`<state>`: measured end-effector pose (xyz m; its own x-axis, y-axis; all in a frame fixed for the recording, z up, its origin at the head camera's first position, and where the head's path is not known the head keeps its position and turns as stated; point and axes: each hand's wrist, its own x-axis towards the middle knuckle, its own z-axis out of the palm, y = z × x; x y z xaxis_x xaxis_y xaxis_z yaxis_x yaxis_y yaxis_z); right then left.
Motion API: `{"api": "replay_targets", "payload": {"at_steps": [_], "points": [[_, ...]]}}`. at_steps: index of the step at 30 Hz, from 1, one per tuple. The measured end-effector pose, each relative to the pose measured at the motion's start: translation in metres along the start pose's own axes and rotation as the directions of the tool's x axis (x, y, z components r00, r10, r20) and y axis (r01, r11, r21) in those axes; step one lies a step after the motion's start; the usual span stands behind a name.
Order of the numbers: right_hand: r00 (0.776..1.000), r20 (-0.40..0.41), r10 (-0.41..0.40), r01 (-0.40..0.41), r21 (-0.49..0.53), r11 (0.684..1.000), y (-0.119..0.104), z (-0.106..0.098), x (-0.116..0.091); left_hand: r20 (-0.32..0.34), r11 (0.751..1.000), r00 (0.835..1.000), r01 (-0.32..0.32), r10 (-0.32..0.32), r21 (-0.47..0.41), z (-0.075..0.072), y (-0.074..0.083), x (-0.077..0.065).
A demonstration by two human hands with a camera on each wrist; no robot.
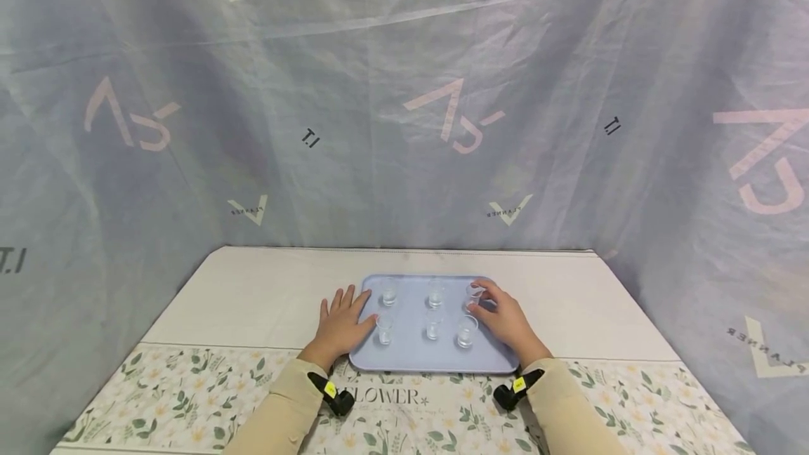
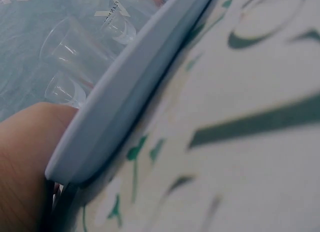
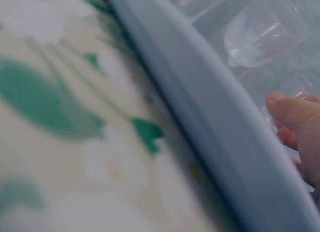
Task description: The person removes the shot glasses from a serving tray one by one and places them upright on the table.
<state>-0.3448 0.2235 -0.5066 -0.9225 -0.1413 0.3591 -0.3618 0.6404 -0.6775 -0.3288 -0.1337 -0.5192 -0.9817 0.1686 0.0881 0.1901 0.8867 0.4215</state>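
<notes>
A light blue tray (image 1: 404,358) lies on the table with several small clear cups standing on it in two rows. My left hand (image 1: 338,324) rests at the tray's left edge with its fingers spread, the thumb beside the front-left cup (image 1: 384,333). At the back right, the thumb and fingers of my right hand (image 1: 505,318) pinch a clear cup (image 1: 472,296). Just in front of it stands the front-right cup (image 1: 466,334). In the right wrist view, the right hand (image 3: 300,119) shows past the tray rim (image 3: 210,92), the pinched cup mostly hidden.
Two cups, a back-middle cup (image 1: 436,295) and a front-middle cup (image 1: 432,329), stand along the tray's middle. Another cup (image 1: 388,294) is at the back left. A floral cloth (image 1: 404,423) covers the table's front. Grey printed curtains (image 1: 373,160) hang behind and at both sides.
</notes>
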Motion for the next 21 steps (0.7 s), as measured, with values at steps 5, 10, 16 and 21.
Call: {"api": "replay_targets", "payload": {"at_steps": [5,10,16,21], "points": [[0.994,-0.110,0.027,-0.025,0.023,0.999,0.008,-0.003,0.000,-0.016,1.000,1.000,-0.010,0.010,-0.007,-0.003,0.004,-0.003],[0.980,-0.193,0.055,-0.052,0.021,0.998,0.021,-0.015,0.001,-0.020,1.000,1.000,-0.019,0.019,-0.018,-0.004,0.006,-0.003],[0.967,-0.212,0.142,-0.146,-0.001,0.989,0.046,-0.039,-0.002,-0.005,1.000,1.000,-0.002,0.002,-0.007,-0.006,0.009,-0.003],[0.950,-0.240,0.200,-0.221,-0.063,0.973,0.060,-0.055,-0.005,0.003,1.000,1.000,0.006,-0.006,0.006,-0.006,0.008,-0.004]]}}
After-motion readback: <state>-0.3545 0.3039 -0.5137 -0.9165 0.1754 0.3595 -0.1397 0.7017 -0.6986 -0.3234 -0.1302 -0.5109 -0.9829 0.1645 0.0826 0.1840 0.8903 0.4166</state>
